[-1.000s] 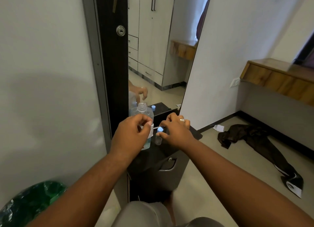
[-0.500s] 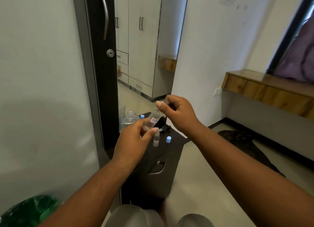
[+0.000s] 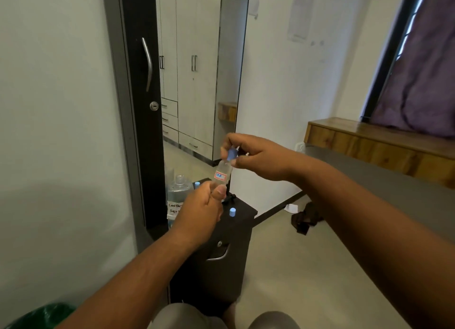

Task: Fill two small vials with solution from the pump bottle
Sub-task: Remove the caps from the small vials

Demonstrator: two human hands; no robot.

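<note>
I hold a small clear vial (image 3: 222, 173) with a red-edged label tilted in the air above a dark cabinet (image 3: 221, 259). My left hand (image 3: 200, 211) pinches the vial's lower end. My right hand (image 3: 256, 156) grips the blue cap (image 3: 231, 154) at the vial's top. The clear solution bottle (image 3: 177, 195), with a handwritten white label and no pump on its neck, stands on the cabinet by the mirror. A loose blue cap (image 3: 232, 211) rests on the cabinet top. A second vial is hidden behind my left hand.
A tall mirror (image 3: 197, 82) in a dark frame stands behind the cabinet. A green-lined bin (image 3: 41, 315) sits at the lower left. Dark cloth (image 3: 305, 218) lies on the floor to the right, below a wooden ledge (image 3: 379, 141). My knees show at the bottom.
Both hands have lifted the labelled vial higher above the cabinet. My right hand has moved from the vial's body to the blue cap on its top. The camera has tilted upward.
</note>
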